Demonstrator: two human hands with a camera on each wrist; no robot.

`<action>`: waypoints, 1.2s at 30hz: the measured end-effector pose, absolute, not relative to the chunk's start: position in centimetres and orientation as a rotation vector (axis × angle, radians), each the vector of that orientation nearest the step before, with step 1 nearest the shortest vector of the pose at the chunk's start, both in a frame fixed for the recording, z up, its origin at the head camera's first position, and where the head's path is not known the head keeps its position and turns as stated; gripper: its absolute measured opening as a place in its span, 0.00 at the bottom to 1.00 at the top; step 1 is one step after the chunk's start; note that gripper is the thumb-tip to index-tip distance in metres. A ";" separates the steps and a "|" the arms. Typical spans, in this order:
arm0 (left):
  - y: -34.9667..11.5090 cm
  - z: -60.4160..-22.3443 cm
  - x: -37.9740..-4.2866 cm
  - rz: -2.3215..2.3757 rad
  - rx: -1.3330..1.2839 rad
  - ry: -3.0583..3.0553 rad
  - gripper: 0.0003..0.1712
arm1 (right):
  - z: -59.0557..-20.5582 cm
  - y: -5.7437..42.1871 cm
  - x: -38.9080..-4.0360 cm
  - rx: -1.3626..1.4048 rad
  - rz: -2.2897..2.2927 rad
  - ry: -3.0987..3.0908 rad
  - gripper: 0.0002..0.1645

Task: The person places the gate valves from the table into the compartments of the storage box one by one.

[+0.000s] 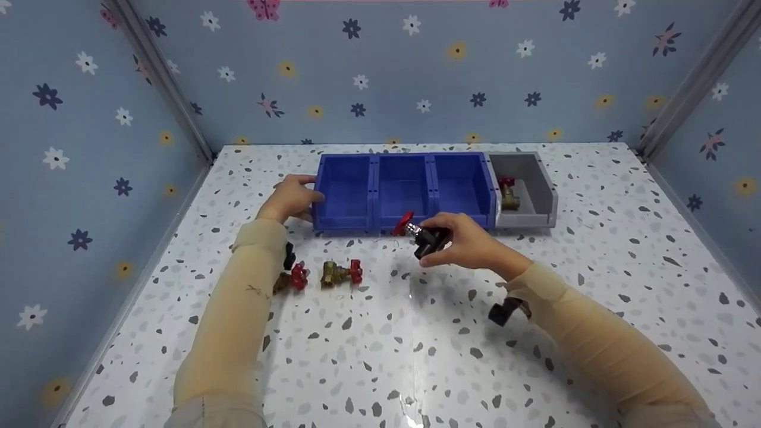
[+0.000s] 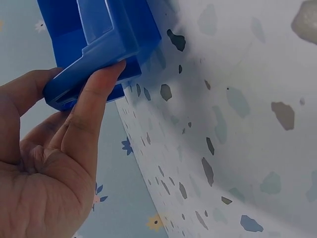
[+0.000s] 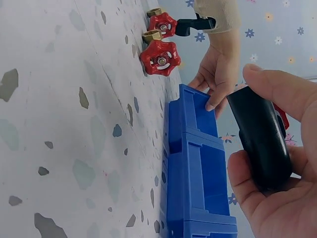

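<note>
My right hand (image 1: 469, 242) holds a black-bodied valve (image 1: 425, 242) with a red handwheel (image 1: 403, 223), raised in front of the blue bins. In the right wrist view, the thumb and fingers grip its black body (image 3: 262, 139), and most of the red wheel is hidden behind it. At the far left of the row, my left hand (image 1: 288, 199) pinches the side wall of the leftmost blue bin (image 1: 342, 222). The left wrist view shows fingers on both sides of that bin's edge (image 2: 106, 52).
Two more blue bins (image 1: 404, 221) and a grey bin (image 1: 526, 220) continue the row. A brass valve (image 1: 509, 197) with a red wheel lies in the grey one. On the speckled table are another brass valve (image 1: 335, 274) and one (image 1: 291, 279) partly behind my left forearm. Patterned walls surround the table.
</note>
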State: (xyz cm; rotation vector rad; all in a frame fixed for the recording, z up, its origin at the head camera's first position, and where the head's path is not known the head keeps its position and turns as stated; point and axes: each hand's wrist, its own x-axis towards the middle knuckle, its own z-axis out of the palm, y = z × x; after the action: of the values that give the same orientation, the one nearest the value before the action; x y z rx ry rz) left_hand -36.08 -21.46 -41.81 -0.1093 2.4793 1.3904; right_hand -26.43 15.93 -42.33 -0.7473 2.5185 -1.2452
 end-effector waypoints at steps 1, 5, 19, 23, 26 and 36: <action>-21.4 -41.8 -36.1 1.387 -0.113 2.480 0.37 | -42.3 16.0 -26.5 -0.740 -1.242 2.527 0.42; -21.4 -41.7 -36.1 1.391 -0.109 2.476 0.37 | -41.9 16.2 -26.6 -0.708 -1.246 2.554 0.43; -21.3 -42.1 -36.5 1.404 -0.116 2.476 0.37 | -41.5 17.2 -27.4 -0.572 -1.346 2.583 0.43; -21.3 -42.2 -36.5 1.403 -0.109 2.487 0.37 | -41.2 17.4 -27.4 -0.534 -1.369 2.590 0.43; -21.3 -42.2 -36.5 1.398 -0.109 2.489 0.36 | -41.0 17.6 -27.5 -0.508 -1.384 2.601 0.44; -21.4 -42.0 -36.2 1.412 -0.126 2.458 0.38 | -40.7 18.1 -27.9 -0.437 -1.470 2.574 0.44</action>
State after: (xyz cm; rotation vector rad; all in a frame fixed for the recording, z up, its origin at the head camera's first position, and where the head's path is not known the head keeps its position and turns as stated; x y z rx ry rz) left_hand -36.21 -21.42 -42.04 -0.1258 2.4581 1.4117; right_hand -27.93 18.06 -40.70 -0.4369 2.5743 -1.4700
